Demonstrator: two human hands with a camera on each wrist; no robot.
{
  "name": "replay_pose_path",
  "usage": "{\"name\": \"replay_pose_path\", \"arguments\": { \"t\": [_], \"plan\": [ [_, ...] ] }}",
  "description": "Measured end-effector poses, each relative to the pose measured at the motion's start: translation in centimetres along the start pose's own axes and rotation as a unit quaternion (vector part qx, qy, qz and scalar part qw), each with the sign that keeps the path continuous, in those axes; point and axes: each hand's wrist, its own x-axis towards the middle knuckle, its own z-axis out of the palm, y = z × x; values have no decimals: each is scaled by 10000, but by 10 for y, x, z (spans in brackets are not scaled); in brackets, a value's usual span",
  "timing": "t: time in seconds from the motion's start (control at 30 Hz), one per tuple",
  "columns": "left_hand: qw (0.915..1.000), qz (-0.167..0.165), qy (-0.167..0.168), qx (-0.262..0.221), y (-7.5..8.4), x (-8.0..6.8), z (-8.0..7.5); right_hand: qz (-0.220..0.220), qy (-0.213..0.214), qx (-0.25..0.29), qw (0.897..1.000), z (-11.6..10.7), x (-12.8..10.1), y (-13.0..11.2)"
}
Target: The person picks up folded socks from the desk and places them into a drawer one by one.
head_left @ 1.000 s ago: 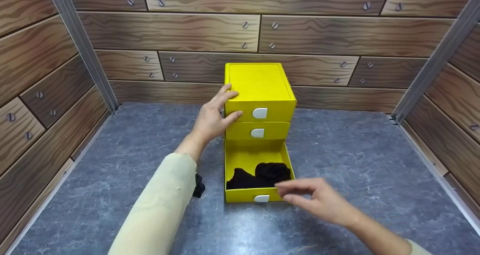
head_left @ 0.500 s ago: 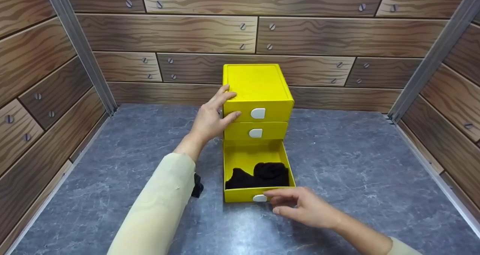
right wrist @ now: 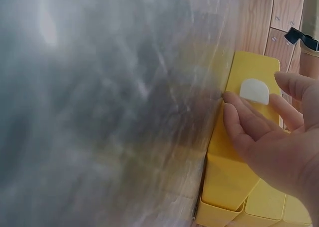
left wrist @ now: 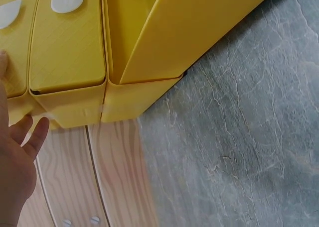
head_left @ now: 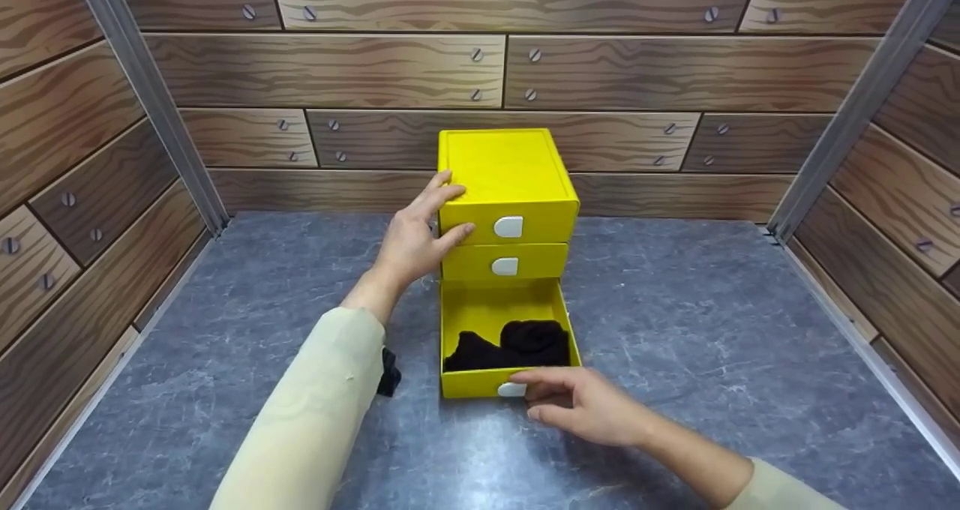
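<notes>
A yellow three-drawer cabinet (head_left: 506, 165) stands in the middle, its lowest drawer (head_left: 472, 384) pulled out. Two bundles of black cloth, one lumpy (head_left: 476, 352) and one rounded (head_left: 535, 342), lie in that drawer. My left hand (head_left: 412, 240) rests on the cabinet's upper left corner, fingers spread over the top and side, thumb on the front. In the left wrist view, the left hand (left wrist: 20, 157) shows fairly straight fingers along the side. My right hand (head_left: 592, 405) touches the drawer front by its white handle (head_left: 511, 390). The right wrist view shows loosely extended fingers (right wrist: 237, 127) against it.
The cabinet stands on a grey marbled tabletop (head_left: 697, 330). Wood-patterned panels (head_left: 420, 67) enclose the back and sides, with metal posts (head_left: 150, 97) at the corners. A black strap piece (head_left: 388, 373) shows beside the left sleeve (head_left: 300, 412).
My right hand has moved left and lower, from the drawer's right corner to its handle. The lowest drawer has slid slightly inward. My left hand keeps its place on the cabinet.
</notes>
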Motion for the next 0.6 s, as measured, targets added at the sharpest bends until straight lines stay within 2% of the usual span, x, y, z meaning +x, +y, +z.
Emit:
{"name": "replay_pose_path", "arguments": {
  "t": [0.37,0.6],
  "plan": [
    [9999,-119,-45,111,1,-2,-3,96,499,-241,9984,1,27,2],
    [9998,-141,-96,90,3,-1,-2,166,940,-628,9934,-6,42,7]
  ]
}}
